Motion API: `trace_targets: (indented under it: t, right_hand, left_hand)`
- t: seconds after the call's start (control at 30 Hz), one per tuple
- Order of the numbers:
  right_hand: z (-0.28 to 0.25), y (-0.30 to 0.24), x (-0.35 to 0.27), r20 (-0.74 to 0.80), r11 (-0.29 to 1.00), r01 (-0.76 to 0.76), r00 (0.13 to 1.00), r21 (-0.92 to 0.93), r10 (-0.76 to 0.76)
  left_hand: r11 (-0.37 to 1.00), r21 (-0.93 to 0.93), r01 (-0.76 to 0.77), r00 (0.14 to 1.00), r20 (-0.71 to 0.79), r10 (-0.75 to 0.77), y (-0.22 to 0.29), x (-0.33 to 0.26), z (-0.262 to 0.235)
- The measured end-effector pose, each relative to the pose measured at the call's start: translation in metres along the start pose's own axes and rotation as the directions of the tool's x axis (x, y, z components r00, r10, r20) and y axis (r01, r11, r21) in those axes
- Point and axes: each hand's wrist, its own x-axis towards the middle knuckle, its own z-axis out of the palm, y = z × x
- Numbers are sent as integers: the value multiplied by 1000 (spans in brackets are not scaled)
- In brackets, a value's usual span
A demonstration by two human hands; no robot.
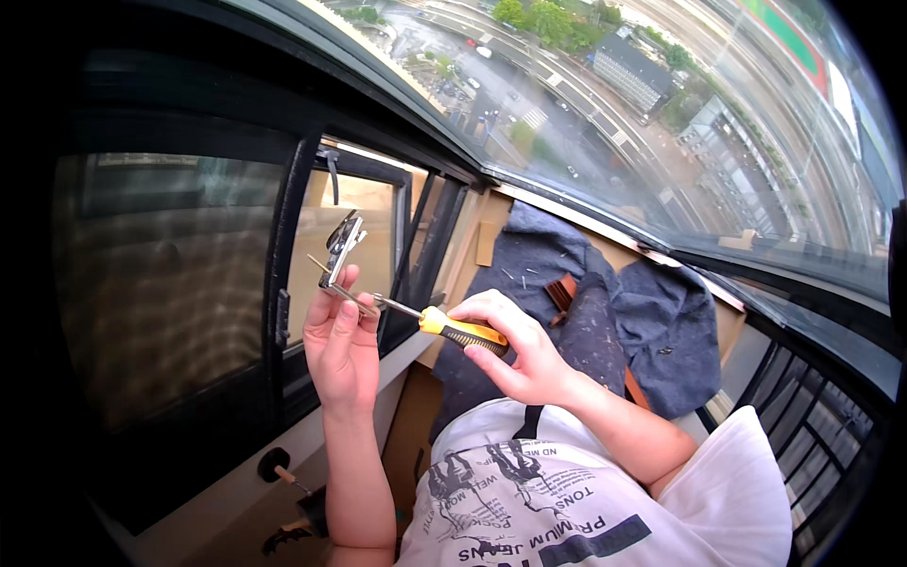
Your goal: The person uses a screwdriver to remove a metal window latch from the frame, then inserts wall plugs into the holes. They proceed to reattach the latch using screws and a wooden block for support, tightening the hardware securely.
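My left hand (pixel 342 350) is raised in front of the sliding window, its fingers closed on a metal lock fitting (pixel 343 248). The fitting is silvery with a dark part near its top and a thin rod sticking out to one side. My right hand (pixel 518 348) is wrapped round the yellow and black handle of a screwdriver (pixel 463 329). The screwdriver's shaft points left, and its tip is close to the fingers of my left hand and the lower end of the fitting. Whether the tip touches the fitting, I cannot tell.
Dark grey-blue fabric (pixel 661 364) spreads below, bearing several small screws (pixel 518 279) and a reddish-brown piece (pixel 561 295). A black-framed window (pixel 295 283) stands at the left, large sloping glass (pixel 586 170) ahead, black railing (pixel 803 397) at the right. Tools (pixel 293 482) lie lower left.
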Motion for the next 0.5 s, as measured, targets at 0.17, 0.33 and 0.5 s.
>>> trace_targets:
  t: [0.17,0.33,0.5]
  right_hand:
    - [-29,87,-98,145,716,-687,726,122,672]
    - [-89,147,-164,-41,402,-915,401,16,915]
    - [-125,191,-198,-124,259,-939,236,226,964]
  left_hand:
    - [960,149,235,942,-280,-187,-100,-13,-24]
    - [829,105,549,775,-437,-457,-259,-47,-82]
    - [591,-251,766,365,-587,-723,-400,-99,-121]
